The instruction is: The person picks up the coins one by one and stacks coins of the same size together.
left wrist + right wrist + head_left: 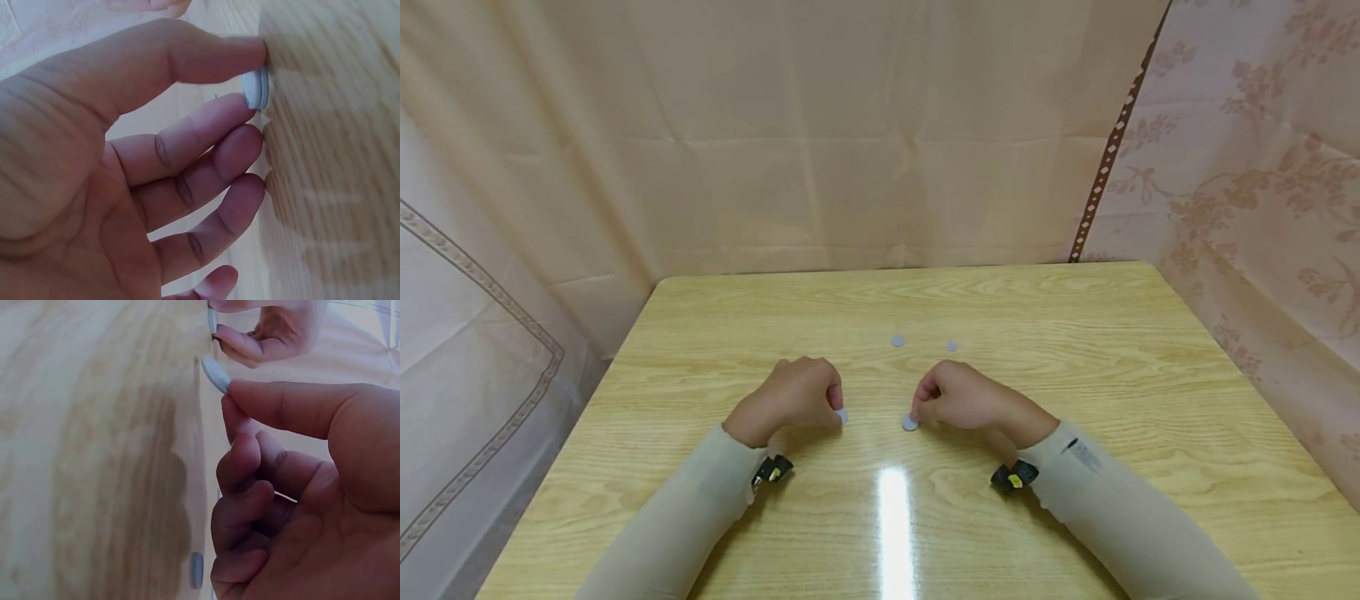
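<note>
My left hand is low over the table, left of centre. Its thumb and index finger pinch a small pale grey disc by the edges, close against the wood; the other fingers are loosely bent. To the right, my right hand pinches a second pale grey disc between thumb and index finger. That disc is tilted, most of its face sticking out past the fingertips. Two more such discs lie flat beyond the hands, one at the middle and one farther right.
The light wood-grain table has a bright strip of reflected light near its front. A beige curtain hangs behind it, with a flowered cloth on the right and a white cloth on the left. Each wrist wears a small black device.
</note>
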Action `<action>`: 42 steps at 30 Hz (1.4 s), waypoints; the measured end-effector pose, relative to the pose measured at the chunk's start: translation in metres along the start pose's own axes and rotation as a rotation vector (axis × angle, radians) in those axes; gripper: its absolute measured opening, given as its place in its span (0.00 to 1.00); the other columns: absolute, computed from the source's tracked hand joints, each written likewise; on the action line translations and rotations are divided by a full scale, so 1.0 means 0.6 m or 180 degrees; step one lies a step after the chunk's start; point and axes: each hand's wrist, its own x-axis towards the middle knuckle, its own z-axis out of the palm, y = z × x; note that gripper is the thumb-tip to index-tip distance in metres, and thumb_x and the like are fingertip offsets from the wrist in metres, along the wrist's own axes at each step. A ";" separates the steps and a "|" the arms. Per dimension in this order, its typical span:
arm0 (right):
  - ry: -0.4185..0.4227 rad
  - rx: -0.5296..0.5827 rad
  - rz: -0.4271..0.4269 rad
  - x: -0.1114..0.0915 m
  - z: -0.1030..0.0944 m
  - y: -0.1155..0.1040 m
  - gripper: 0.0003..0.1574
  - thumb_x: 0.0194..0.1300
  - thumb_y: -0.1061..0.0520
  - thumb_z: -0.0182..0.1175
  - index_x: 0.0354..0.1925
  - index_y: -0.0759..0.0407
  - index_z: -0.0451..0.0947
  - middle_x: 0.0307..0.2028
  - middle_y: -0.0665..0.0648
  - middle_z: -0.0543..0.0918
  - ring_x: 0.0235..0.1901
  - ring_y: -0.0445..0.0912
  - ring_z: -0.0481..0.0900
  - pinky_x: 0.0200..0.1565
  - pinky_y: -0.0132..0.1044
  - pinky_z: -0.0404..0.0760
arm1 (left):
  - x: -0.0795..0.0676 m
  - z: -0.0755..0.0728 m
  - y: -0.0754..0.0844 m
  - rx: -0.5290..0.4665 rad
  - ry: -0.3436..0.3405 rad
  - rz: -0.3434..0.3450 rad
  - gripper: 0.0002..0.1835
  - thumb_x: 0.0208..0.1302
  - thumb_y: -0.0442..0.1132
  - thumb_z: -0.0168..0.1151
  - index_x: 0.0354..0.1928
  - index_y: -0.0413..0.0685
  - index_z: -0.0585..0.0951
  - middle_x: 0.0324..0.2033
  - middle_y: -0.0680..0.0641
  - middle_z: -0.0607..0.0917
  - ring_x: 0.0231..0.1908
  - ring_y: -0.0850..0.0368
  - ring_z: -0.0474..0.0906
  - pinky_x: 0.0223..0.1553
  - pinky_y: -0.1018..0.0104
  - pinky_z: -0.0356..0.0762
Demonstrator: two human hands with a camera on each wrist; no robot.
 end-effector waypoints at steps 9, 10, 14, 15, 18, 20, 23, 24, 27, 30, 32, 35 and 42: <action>0.0109 -0.0182 0.0047 0.004 0.011 -0.005 0.10 0.72 0.55 0.65 0.31 0.51 0.87 0.22 0.49 0.80 0.19 0.40 0.67 0.24 0.31 0.65 | -0.002 0.000 0.001 0.0048 -0.0049 0.0074 0.13 0.48 0.45 0.82 0.21 0.60 0.82 0.24 0.61 0.82 0.31 0.59 0.76 0.56 0.42 0.61; 0.0127 -0.0213 0.0040 0.004 0.011 -0.006 0.10 0.72 0.56 0.65 0.31 0.51 0.87 0.22 0.49 0.80 0.20 0.40 0.67 0.25 0.31 0.66 | -0.004 0.000 0.002 0.0057 -0.0046 0.0078 0.13 0.48 0.44 0.81 0.21 0.60 0.82 0.23 0.61 0.82 0.31 0.59 0.76 0.56 0.42 0.61; 0.0194 -0.0302 0.0029 0.005 0.013 -0.007 0.10 0.71 0.56 0.65 0.30 0.51 0.87 0.24 0.49 0.83 0.22 0.41 0.68 0.26 0.32 0.66 | -0.008 -0.001 0.004 0.0084 -0.0019 0.0099 0.12 0.46 0.43 0.80 0.20 0.61 0.82 0.22 0.62 0.82 0.30 0.60 0.76 0.57 0.40 0.62; 0.0203 -0.0311 0.0037 0.005 0.014 -0.008 0.10 0.71 0.56 0.66 0.30 0.51 0.87 0.25 0.49 0.84 0.22 0.41 0.69 0.27 0.32 0.67 | -0.009 -0.002 0.004 0.0085 -0.0013 0.0102 0.11 0.46 0.43 0.79 0.20 0.61 0.82 0.22 0.62 0.82 0.29 0.61 0.76 0.58 0.39 0.62; 0.0222 -0.0326 0.0054 0.005 0.014 -0.008 0.10 0.71 0.56 0.66 0.30 0.51 0.87 0.25 0.49 0.84 0.23 0.41 0.69 0.27 0.32 0.67 | -0.010 -0.002 0.004 0.0078 -0.0008 0.0108 0.11 0.45 0.42 0.79 0.19 0.61 0.82 0.22 0.62 0.82 0.29 0.61 0.76 0.59 0.37 0.61; 0.0224 -0.0336 0.0055 0.005 0.014 -0.008 0.10 0.71 0.56 0.66 0.30 0.51 0.87 0.25 0.49 0.84 0.23 0.41 0.70 0.27 0.32 0.68 | -0.009 -0.001 0.003 0.0063 -0.0012 0.0107 0.11 0.45 0.43 0.79 0.20 0.61 0.82 0.22 0.62 0.82 0.29 0.60 0.76 0.59 0.36 0.61; 0.0204 -0.0322 0.0044 0.005 0.013 -0.007 0.10 0.71 0.56 0.66 0.30 0.51 0.87 0.25 0.49 0.84 0.23 0.41 0.70 0.27 0.32 0.68 | -0.009 0.000 0.001 0.0033 -0.0029 0.0102 0.11 0.45 0.44 0.80 0.20 0.61 0.82 0.23 0.62 0.82 0.30 0.60 0.76 0.61 0.35 0.59; 0.0189 -0.0311 0.0037 0.005 0.013 -0.007 0.09 0.70 0.56 0.66 0.30 0.51 0.87 0.24 0.49 0.83 0.23 0.41 0.71 0.27 0.32 0.69 | -0.009 0.000 0.001 0.0021 -0.0034 0.0102 0.11 0.45 0.44 0.80 0.20 0.61 0.82 0.24 0.62 0.83 0.31 0.60 0.76 0.62 0.33 0.59; 0.0132 -0.0229 0.0016 0.005 0.011 -0.004 0.06 0.68 0.55 0.68 0.32 0.52 0.86 0.24 0.49 0.82 0.23 0.41 0.72 0.28 0.33 0.71 | -0.010 -0.001 0.000 -0.0015 -0.0060 0.0101 0.12 0.45 0.44 0.81 0.21 0.62 0.83 0.24 0.62 0.83 0.32 0.60 0.77 0.64 0.31 0.56; 0.0069 -0.0117 0.0010 0.004 0.010 -0.002 0.05 0.62 0.55 0.73 0.34 0.53 0.85 0.25 0.50 0.80 0.24 0.41 0.72 0.29 0.34 0.72 | -0.011 -0.002 0.000 -0.0042 -0.0089 0.0091 0.11 0.46 0.45 0.81 0.22 0.62 0.83 0.25 0.62 0.83 0.32 0.60 0.77 0.66 0.29 0.54; 0.0056 -0.0087 0.0005 0.004 0.011 -0.001 0.09 0.58 0.55 0.76 0.35 0.53 0.85 0.26 0.50 0.78 0.26 0.42 0.72 0.29 0.34 0.72 | -0.010 -0.002 0.000 -0.0058 -0.0124 0.0070 0.12 0.47 0.46 0.81 0.22 0.61 0.83 0.25 0.62 0.83 0.32 0.60 0.77 0.67 0.29 0.53; 0.0049 -0.0100 -0.0030 0.004 0.013 -0.002 0.12 0.55 0.57 0.78 0.36 0.53 0.85 0.27 0.50 0.77 0.27 0.43 0.71 0.30 0.34 0.71 | -0.009 -0.002 -0.001 -0.0076 -0.0172 0.0056 0.12 0.49 0.49 0.81 0.23 0.61 0.83 0.25 0.61 0.83 0.31 0.59 0.77 0.66 0.32 0.55; 0.0084 -0.0211 -0.0155 0.002 0.016 -0.009 0.11 0.55 0.59 0.78 0.36 0.51 0.86 0.25 0.50 0.75 0.26 0.42 0.70 0.30 0.34 0.70 | -0.006 -0.001 -0.004 -0.0097 -0.0160 0.0017 0.15 0.60 0.55 0.75 0.20 0.59 0.84 0.20 0.59 0.81 0.25 0.58 0.74 0.50 0.48 0.66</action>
